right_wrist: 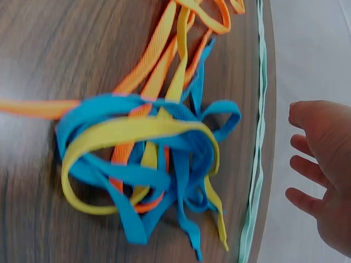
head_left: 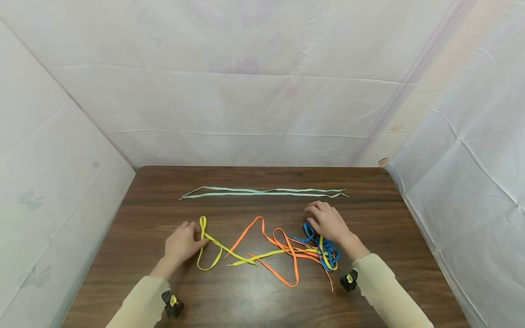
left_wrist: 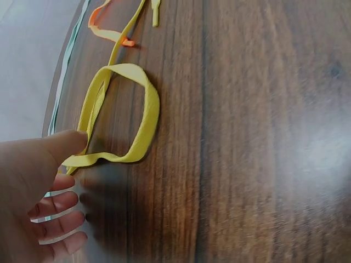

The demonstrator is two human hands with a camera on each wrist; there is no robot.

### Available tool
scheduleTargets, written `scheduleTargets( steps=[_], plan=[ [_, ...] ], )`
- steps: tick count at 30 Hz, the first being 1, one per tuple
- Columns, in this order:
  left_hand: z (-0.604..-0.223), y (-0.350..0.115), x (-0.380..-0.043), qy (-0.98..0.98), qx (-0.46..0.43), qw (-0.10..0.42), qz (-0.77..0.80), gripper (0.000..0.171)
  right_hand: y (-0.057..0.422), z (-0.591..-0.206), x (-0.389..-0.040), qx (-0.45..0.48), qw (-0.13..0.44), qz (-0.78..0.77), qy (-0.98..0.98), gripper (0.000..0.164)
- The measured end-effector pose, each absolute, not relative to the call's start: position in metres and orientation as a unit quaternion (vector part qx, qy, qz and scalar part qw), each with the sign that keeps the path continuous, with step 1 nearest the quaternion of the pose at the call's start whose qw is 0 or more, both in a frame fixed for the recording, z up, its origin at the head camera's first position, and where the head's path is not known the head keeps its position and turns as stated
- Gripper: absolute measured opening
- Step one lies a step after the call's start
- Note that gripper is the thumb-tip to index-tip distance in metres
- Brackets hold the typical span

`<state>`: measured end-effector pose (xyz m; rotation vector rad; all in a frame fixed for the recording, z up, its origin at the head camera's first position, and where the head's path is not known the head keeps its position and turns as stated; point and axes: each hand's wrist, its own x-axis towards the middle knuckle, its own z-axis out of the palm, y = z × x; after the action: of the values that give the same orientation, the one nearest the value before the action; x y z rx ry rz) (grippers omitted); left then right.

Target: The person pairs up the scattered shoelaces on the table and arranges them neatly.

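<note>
We see a yellow lace (left_wrist: 152, 112) on the left part of the desk (head_left: 229, 310), bent into open loops, with one loose tip trailing to the right. The left hand (head_left: 180, 242) has its grip pinching this lace between thumb and fingers, while the loops spread out beside it. Near its tip, we find another yellow stretch (head_left: 266, 253) crossing it and running right into a tangle.

There, blue laces (right_wrist: 115, 102) are bunched with yellow and orange strands, and the orange laces (head_left: 296, 267) wander leftward in wide bends. The right hand (head_left: 328, 222) is just beyond this tangle, its grip loose and holding nothing.

Farther back, we see pale green laces (head_left: 295, 194) stretched side to side, nearly straight. Each pale sleeve has a small black device (head_left: 349, 280) at the wrist. White sheeting (head_left: 246, 109) rises behind the desk and along both sides.
</note>
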<state>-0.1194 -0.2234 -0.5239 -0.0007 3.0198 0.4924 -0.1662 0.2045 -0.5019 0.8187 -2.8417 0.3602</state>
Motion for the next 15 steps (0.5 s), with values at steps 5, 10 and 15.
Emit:
scheduleTargets(
  steps=[5,10,15],
  plan=[
    [-0.524,-0.22,-0.114,0.988,0.001,0.037,0.153,0.035,0.189,-0.502,-0.163,0.297,0.093,0.122,-0.943,0.027],
    [-0.524,-0.218,-0.109,0.988,-0.001,0.033,0.15,0.032,0.173,-0.504,-0.16,0.325,0.106,0.125,-0.931,0.028],
    [-0.523,-0.217,-0.104,0.987,-0.01,0.045,0.155,0.027,0.158,-0.506,-0.155,0.345,0.104,0.128,-0.924,0.026]
  ],
)
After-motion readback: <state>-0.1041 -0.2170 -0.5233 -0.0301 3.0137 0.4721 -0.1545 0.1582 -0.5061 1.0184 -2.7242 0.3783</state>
